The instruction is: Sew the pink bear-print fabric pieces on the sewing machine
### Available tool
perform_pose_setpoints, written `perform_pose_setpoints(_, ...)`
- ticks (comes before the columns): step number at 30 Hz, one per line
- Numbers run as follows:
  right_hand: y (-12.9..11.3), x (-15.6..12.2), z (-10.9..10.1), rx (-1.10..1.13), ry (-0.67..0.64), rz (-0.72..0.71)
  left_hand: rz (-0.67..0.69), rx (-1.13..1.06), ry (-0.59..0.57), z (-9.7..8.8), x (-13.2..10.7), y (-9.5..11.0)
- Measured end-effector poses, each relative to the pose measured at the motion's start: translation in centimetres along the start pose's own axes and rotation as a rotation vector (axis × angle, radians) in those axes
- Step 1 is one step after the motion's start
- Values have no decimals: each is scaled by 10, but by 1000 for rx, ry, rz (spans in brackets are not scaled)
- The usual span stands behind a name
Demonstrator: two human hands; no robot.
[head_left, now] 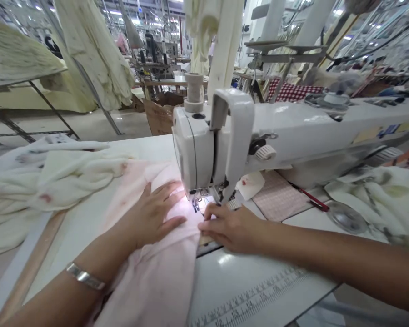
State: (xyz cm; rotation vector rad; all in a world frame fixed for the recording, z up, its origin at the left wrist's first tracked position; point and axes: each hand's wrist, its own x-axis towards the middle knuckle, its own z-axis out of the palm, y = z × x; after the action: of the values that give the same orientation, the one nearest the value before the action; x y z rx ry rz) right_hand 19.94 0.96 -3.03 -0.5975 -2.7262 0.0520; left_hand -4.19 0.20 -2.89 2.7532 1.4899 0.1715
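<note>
A pale pink fabric lies across the white sewing table and runs under the needle of a white sewing machine. My left hand lies flat on the fabric left of the needle, fingers stretched out. My right hand rests at the fabric's right edge just in front of the presser foot, its fingers pinched on the fabric edge. A small lamp lights the cloth at the needle.
A heap of cream printed cloth lies at the left. More printed cloth and a checked piece lie under the machine arm at the right. A ruler scale is printed near the front edge. Hanging garments and other workstations fill the background.
</note>
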Motion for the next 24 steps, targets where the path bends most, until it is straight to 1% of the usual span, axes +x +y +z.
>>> perform_pose_setpoints(2, 2, 3, 4, -31, 13, 47, -8, -11, 13, 2, 9, -15)
perform_pose_setpoints(5, 5, 3, 10, -28, 47, 86, -63, 1, -11, 4, 21, -33)
perform_pose_setpoints(7, 6, 3, 10, 11, 74, 107, -111, 24, -29, 3, 25, -34)
perform_pose_setpoints(8, 6, 3, 8, 48, 74, 114, -136, 36, -30, 3, 24, -28)
perform_pose_setpoints(9, 4, 2, 5, 95, 66, 111, -165, 48, -22, 3, 21, -18)
perform_pose_setpoints(10, 0, 0, 0, 143, 58, 104, -210, 67, -6, 4, 15, -4)
perform_pose_setpoints(13, -23, -15, -15, 236, 2, 102, -382, 174, 25, 3, -16, 57)
perform_pose_setpoints(15, -45, -31, -22, 278, -53, 142, -369, 238, 14, -2, -36, 93)
perform_pose_setpoints(16, -56, -40, -24, 304, -83, 172, -348, 242, -9, -7, -41, 104)
perform_pose_setpoints(17, -65, -48, -25, 329, -106, 200, -331, 229, -33, -14, -42, 109)
perform_pose_setpoints(18, -74, -54, -26, 347, -114, 226, -341, 205, -66, -22, -40, 107)
perform_pose_setpoints(19, -80, -60, -26, 354, -117, 248, -360, 170, -96, -29, -34, 100)
perform_pose_setpoints(21, -89, -66, -26, 336, -108, 275, -403, 174, -39, -41, -17, 75)
perform_pose_setpoints(23, -93, -65, -25, 281, -93, 325, -384, 151, -14, -47, -2, 49)
perform_pose_setpoints(24, -93, -63, -25, 246, -84, 365, -369, 133, -14, -49, 3, 40)
